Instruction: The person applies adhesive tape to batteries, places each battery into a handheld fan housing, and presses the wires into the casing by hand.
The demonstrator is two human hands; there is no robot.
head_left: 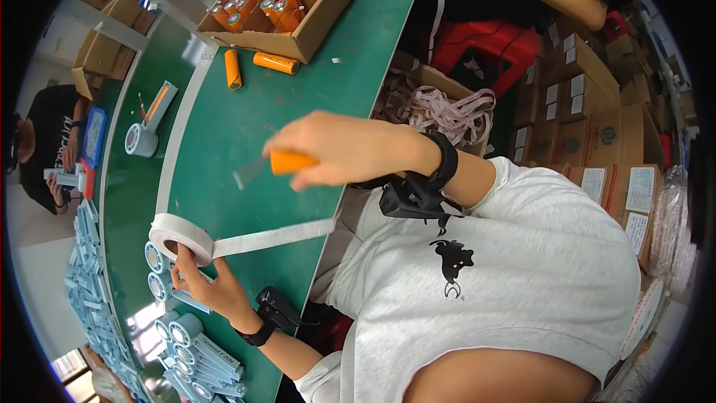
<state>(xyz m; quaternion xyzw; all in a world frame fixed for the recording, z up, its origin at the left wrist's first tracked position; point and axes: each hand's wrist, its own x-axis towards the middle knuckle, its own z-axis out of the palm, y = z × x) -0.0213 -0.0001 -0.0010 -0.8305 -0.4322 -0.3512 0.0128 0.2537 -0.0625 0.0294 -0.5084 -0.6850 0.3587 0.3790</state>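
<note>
My left hand (212, 291) grips a wide roll of white tape (183, 235), its fingers reaching into the core. A loose strip of the tape (276, 237) runs from the roll to the right, up to the table edge. Above it, my right hand (335, 148), smeared by motion, is closed round an orange battery cell (291, 162). A pale, blurred strip (250, 173) shows beside the cell; I cannot tell what it is. Two more orange cells, one standing tilted (233, 69) and one lying (276, 63), are on the green table (246, 134).
A cardboard box (317, 30) of wired orange cells stands at the top. Pale blue fan housings (190, 354) are grouped at the lower left, another (142, 139) farther up. Past the right edge are a carton of tangled strips (447, 112) and a red stool (485, 52). Co-workers sit nearby.
</note>
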